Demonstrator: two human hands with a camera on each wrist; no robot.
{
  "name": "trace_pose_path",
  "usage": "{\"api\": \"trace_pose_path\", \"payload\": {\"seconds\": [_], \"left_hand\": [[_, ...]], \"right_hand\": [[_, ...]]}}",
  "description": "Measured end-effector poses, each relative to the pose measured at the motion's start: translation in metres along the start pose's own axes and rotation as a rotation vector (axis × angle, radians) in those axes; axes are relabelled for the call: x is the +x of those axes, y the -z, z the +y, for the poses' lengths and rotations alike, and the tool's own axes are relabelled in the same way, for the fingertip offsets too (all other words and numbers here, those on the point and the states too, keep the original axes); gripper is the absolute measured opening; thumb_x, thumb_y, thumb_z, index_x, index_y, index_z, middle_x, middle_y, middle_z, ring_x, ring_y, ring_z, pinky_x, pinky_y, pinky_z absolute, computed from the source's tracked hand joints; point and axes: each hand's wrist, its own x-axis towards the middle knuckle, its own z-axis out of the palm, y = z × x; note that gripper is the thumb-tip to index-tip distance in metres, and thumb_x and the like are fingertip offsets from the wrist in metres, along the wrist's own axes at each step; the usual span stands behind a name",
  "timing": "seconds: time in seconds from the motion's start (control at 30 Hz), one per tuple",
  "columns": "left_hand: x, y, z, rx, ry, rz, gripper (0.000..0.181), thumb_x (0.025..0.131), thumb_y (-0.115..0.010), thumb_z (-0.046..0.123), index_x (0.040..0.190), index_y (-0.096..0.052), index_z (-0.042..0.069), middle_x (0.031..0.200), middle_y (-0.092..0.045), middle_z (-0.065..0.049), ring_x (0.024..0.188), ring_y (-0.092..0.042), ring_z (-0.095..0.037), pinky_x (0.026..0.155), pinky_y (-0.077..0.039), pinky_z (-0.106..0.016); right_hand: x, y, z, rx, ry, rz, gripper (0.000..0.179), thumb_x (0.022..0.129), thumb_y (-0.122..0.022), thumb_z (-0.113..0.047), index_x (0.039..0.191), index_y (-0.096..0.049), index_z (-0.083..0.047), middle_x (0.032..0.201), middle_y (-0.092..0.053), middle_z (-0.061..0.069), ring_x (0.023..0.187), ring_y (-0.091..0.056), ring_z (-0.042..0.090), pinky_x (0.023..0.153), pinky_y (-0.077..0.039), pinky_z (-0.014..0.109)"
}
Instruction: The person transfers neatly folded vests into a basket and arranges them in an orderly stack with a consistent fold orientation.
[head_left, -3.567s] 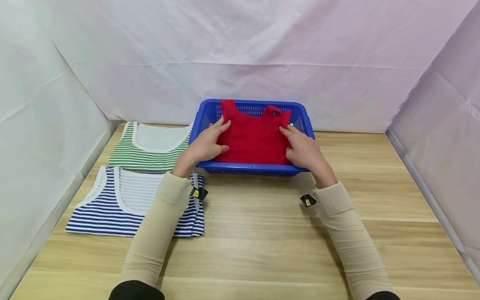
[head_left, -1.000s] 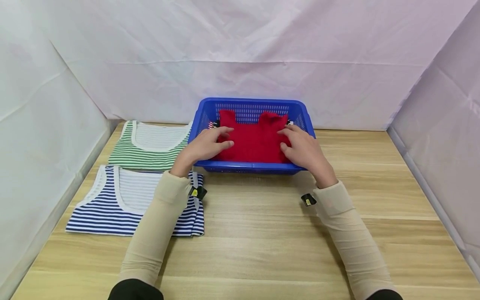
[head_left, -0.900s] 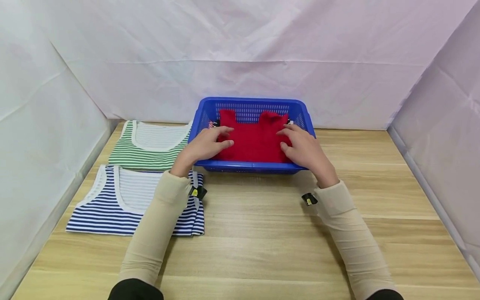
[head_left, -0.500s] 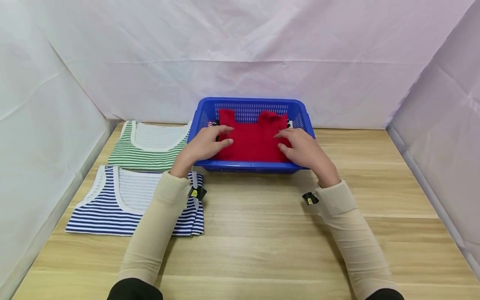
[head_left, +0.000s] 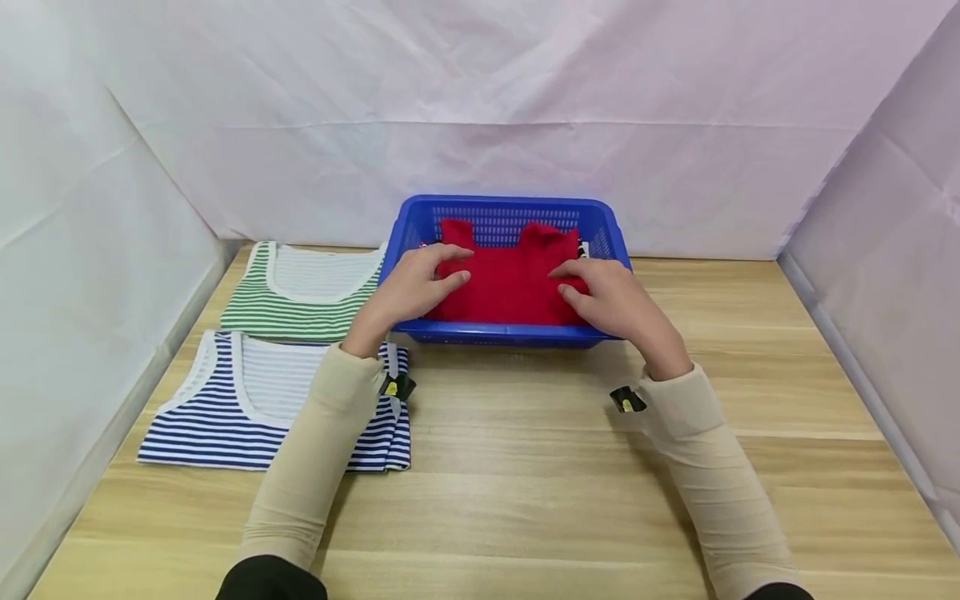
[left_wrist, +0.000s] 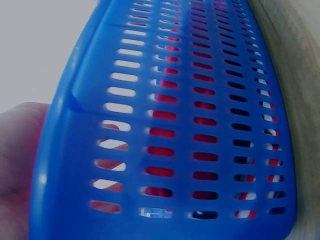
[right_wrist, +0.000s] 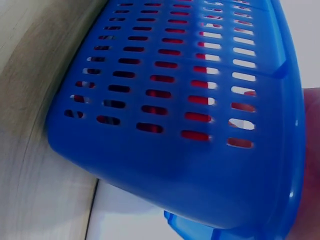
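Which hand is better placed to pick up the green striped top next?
Probably the left hand: it's near the green striped top. The right hand is across the blue basket, farther from that top.

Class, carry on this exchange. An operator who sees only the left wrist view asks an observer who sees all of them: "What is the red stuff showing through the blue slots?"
Observer: A red top lying in the basket, straps toward the far side.
Operator: Where is the right hand?
Observer: Over the basket's right rim.
Operator: Is anything on the table beside the basket?
Observer: Yes, to its left: a green striped top behind a navy striped top.
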Motion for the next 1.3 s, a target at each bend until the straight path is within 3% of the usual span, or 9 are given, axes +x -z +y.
{"api": "trace_pose_path", "payload": {"seconds": [0.13, 0.37, 0.6, 0.87, 1.3], "left_hand": [[-0.001, 0.001, 0.005, -0.018, -0.021, 0.018, 0.046, 0.103, -0.061, 0.028, 0.148, -0.057, 0.015, 0.151, -0.057, -0.008, 0.137, -0.052, -0.030, 0.110, -0.049, -0.050], [-0.017, 0.009, 0.014, -0.049, -0.042, 0.067, 0.043, 0.102, -0.063, 0.026, 0.144, -0.061, 0.016, 0.147, -0.061, -0.008, 0.115, -0.066, -0.028, 0.096, -0.058, -0.046], [-0.030, 0.018, 0.022, -0.090, -0.084, 0.093, 0.041, 0.102, -0.064, 0.023, 0.142, -0.063, 0.014, 0.143, -0.063, -0.007, 0.110, -0.069, -0.025, 0.091, -0.061, -0.043], [-0.045, 0.023, 0.023, -0.078, -0.116, 0.108, 0.039, 0.100, -0.067, 0.020, 0.137, -0.066, 0.011, 0.136, -0.068, -0.010, 0.105, -0.071, -0.028, 0.088, -0.062, -0.044], [-0.076, 0.031, -0.005, -0.074, -0.142, 0.236, 0.031, 0.102, -0.065, 0.016, 0.131, -0.069, 0.006, 0.132, -0.071, -0.011, 0.117, -0.069, -0.030, 0.093, -0.060, -0.050]], "right_hand": [[-0.001, -0.001, -0.002, 0.021, 0.012, 0.043, 0.029, 0.101, -0.062, -0.015, 0.127, -0.072, -0.008, 0.125, -0.074, 0.013, 0.107, -0.067, 0.030, 0.092, -0.054, 0.049], [0.000, -0.006, -0.010, 0.063, 0.095, 0.161, 0.023, 0.101, -0.062, -0.013, 0.118, -0.077, -0.010, 0.112, -0.078, 0.009, 0.077, -0.061, 0.021, 0.070, -0.048, 0.037], [-0.003, -0.004, -0.025, 0.138, 0.129, 0.194, 0.021, 0.101, -0.063, -0.011, 0.117, -0.077, -0.009, 0.114, -0.078, 0.008, 0.090, -0.071, 0.022, 0.080, -0.059, 0.043], [-0.007, -0.006, -0.047, 0.192, 0.203, 0.194, 0.022, 0.101, -0.062, -0.009, 0.119, -0.074, -0.007, 0.111, -0.078, 0.007, 0.094, -0.073, 0.020, 0.083, -0.061, 0.043], [-0.010, -0.019, -0.069, 0.210, 0.244, 0.115, 0.022, 0.101, -0.063, -0.011, 0.119, -0.074, -0.010, 0.113, -0.077, 0.004, 0.099, -0.071, 0.017, 0.088, -0.060, 0.043]]}}
